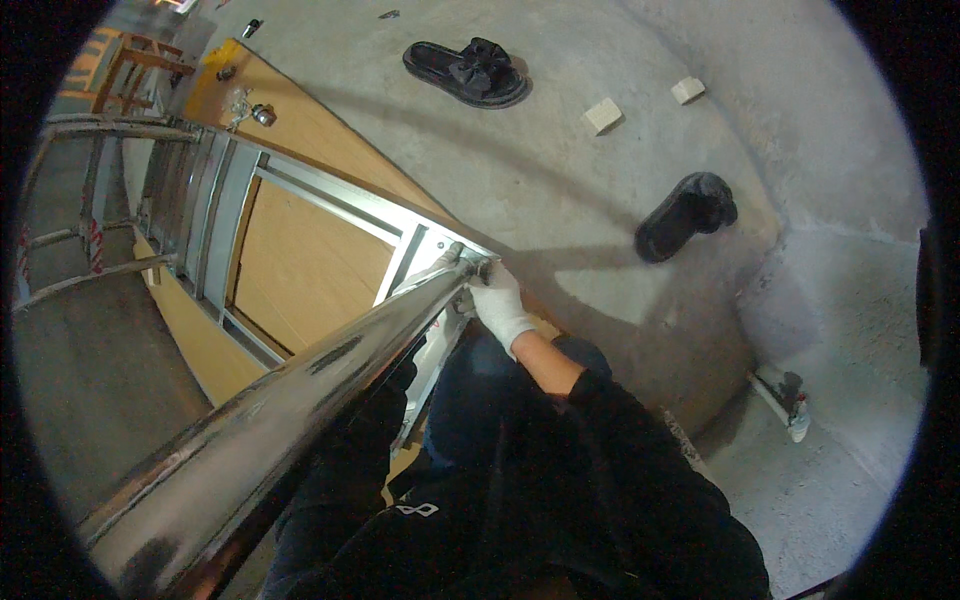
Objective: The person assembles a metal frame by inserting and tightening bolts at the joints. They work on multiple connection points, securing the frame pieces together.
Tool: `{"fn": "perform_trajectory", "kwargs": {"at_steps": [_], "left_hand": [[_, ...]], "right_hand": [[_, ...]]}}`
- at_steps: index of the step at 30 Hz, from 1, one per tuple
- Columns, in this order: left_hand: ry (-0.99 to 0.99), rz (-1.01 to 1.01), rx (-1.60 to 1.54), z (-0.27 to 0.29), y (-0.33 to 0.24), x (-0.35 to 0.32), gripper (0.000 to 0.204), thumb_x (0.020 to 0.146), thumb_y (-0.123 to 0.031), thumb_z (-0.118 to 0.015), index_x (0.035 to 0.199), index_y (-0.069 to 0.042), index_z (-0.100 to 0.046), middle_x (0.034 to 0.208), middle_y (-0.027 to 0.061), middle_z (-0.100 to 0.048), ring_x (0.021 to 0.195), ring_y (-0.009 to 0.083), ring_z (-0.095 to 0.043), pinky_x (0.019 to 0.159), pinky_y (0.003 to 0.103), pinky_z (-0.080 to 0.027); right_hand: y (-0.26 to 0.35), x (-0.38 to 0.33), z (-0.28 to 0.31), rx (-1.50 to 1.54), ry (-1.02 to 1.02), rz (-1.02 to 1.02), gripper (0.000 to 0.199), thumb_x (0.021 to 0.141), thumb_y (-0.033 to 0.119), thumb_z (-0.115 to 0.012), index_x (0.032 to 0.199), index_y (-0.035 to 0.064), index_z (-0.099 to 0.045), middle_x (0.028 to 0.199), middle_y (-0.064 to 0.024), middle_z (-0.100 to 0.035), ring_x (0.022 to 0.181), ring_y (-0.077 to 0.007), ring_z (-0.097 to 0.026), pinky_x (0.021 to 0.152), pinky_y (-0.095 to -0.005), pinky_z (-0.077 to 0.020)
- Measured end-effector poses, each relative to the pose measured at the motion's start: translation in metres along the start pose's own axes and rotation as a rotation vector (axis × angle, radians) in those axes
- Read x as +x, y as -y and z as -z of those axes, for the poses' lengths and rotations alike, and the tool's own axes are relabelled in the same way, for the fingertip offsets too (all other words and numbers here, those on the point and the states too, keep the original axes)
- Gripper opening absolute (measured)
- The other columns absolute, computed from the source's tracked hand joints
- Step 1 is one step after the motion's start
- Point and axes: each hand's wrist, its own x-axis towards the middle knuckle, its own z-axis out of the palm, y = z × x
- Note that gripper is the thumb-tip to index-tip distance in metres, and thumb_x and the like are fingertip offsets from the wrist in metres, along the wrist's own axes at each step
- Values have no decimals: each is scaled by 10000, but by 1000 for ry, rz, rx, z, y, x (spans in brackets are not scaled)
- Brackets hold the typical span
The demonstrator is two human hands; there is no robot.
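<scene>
1. Right hand [498,298]: white glove, fingers closed around the far end of a long metal tube [290,400].
2. Metal tube: shiny, runs from the lower left up to the middle, its end against a grey metal frame [330,205].
3. Left hand: hidden beneath the tube; grip cannot be told.
4. Metal frame: lies on a wooden board [300,270] on the concrete floor [560,180].
5. Two black sandals [467,72] and two small pale blocks [602,115]: on the floor, well apart from the hand.

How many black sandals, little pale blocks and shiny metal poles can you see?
Black sandals: 2, one with a bow and one lying apart
Little pale blocks: 2
Shiny metal pole: 1, gloved right hand at its far end
Total: 5
</scene>
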Motion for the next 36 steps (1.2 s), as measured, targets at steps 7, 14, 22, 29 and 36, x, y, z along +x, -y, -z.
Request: {"fn": "perform_trajectory", "kwargs": {"at_steps": [7, 14, 22, 29, 36], "left_hand": [[49, 91, 112, -10, -19, 7, 550, 1012, -199, -487, 1522, -78, -318, 1408, 75, -470, 1134, 124, -518, 895, 252, -486], [-9, -32, 38, 6, 7, -2, 535, 1015, -212, -485, 1515, -92, -338, 1416, 49, -467, 1149, 121, -518, 888, 255, -488], [6, 209, -509, -4, 22, 16, 558, 1009, -201, -500, 1528, -107, -319, 1338, 28, -510, 1012, 103, -518, 790, 234, -492], [75, -230, 138, 9, 44, 12, 665, 932, -67, -557, 1536, -61, -279, 1430, 89, -465, 1192, 165, -489, 958, 281, -457], [56, -37, -140, 5, 32, 11, 833, 805, 26, -655, 1534, -25, -255, 1536, 149, -369, 1399, 218, -355, 1168, 321, -268]], "right_hand": [[12, -2, 58, -285, 56, -55, 290, 904, 180, -599, 1184, 112, -626, 1064, -178, -671, 1018, -350, -643, 820, -417, -514], [27, 34, 89, -822, 173, 722, 154, 814, 107, -607, 957, 138, -655, 890, -131, -602, 844, -330, -655, 699, -439, -538], [39, 54, 93, -880, 286, 964, 45, 788, 107, -615, 807, 83, -649, 861, -135, -615, 827, -319, -667, 677, -428, -559], [49, 60, 96, -1023, 394, 1007, 61, 792, 102, -609, 806, 81, -664, 885, -118, -631, 874, -302, -665, 714, -403, -568], [53, 66, 93, -1065, 494, 1052, 86, 791, 112, -601, 857, 89, -651, 906, -104, -601, 920, -286, -632, 740, -381, -558]]}}
